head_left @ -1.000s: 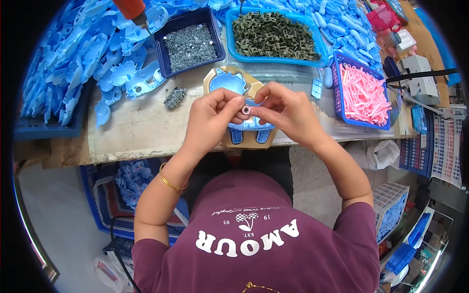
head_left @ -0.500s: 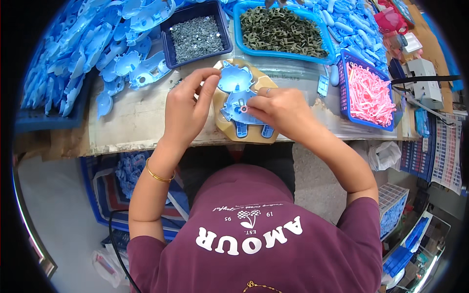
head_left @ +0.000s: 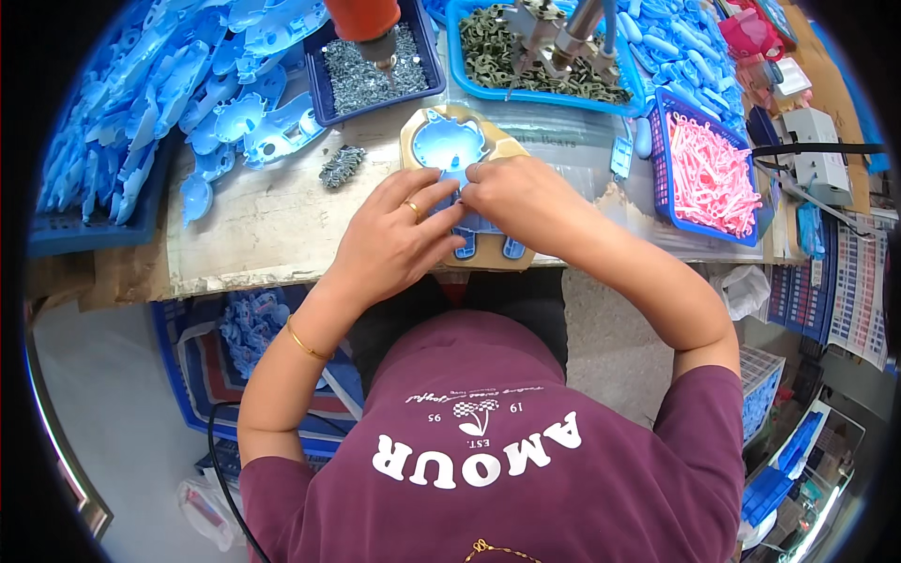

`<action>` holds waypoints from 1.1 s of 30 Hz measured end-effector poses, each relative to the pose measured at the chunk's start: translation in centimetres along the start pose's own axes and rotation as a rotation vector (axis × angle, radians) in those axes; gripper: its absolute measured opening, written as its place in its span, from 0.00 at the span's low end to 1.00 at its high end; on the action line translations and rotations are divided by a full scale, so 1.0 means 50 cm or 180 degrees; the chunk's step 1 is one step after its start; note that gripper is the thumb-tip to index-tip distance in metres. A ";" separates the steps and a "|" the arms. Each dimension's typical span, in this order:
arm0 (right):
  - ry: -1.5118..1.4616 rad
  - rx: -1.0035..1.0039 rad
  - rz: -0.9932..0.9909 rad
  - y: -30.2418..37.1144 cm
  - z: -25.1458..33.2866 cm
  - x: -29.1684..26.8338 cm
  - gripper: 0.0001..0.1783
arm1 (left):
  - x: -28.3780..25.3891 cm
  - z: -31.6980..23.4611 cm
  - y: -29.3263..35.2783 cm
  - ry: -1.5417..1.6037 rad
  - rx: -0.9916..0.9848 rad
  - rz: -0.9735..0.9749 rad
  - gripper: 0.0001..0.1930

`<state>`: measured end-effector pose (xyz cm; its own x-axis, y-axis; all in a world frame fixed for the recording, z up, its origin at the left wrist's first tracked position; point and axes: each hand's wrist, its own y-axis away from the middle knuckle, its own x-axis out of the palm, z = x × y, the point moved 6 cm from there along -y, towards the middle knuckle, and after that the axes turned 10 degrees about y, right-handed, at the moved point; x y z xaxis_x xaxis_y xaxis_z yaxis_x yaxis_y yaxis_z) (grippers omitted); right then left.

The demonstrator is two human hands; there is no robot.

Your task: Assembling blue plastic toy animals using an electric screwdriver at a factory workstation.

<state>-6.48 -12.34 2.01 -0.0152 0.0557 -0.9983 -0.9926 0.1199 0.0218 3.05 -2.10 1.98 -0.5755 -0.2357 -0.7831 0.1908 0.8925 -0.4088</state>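
A blue plastic toy shell [head_left: 449, 143], hollow side up, lies in a tan block-shaped holder [head_left: 505, 144] at the table's front edge. Its round upper part and two short legs show; my hands cover its middle. From the left, my left hand [head_left: 399, 225] reaches over the shell with fingers extended and a little spread, their tips on its middle; its thumb is hidden. My right hand [head_left: 516, 192] is closed in a pinch at the same spot, its fingertips meeting those of the left. Whatever it pinches is hidden. A small heap of metal screws [head_left: 341, 166] lies left of the holder.
Behind stand a dark blue tray [head_left: 324, 113] of small metal parts and a light blue tray [head_left: 554, 101] of dark clips. An orange power tool [head_left: 364, 19] and metal machine head [head_left: 554, 38] hang above them. Blue shells [head_left: 141, 103] pile left; a pink-filled basket [head_left: 664, 178] stands right.
My left hand has come down and right onto the shell; my right hand has shifted slightly up. The screw heap has come into sight, and the orange tool and machine head now show above the trays.
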 end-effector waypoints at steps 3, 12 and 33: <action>0.0105 -0.0200 0.0120 -0.005 0.004 0.002 0.05 | 0.008 0.001 0.008 -0.0205 -0.0009 0.0080 0.16; -0.0064 -0.0187 -0.0221 0.019 -0.005 0.003 0.07 | 0.027 -0.008 0.008 -0.0249 -0.0137 0.0050 0.17; -0.0621 0.0734 -0.0888 0.105 -0.052 -0.014 0.07 | 0.030 -0.010 0.008 -0.0191 -0.0275 -0.0121 0.19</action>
<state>-12.01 -14.35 2.69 0.2961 0.1739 -0.9392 -0.9018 0.3749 -0.2149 1.86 -1.93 0.87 -0.5317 -0.2904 -0.7956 0.0989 0.9117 -0.3988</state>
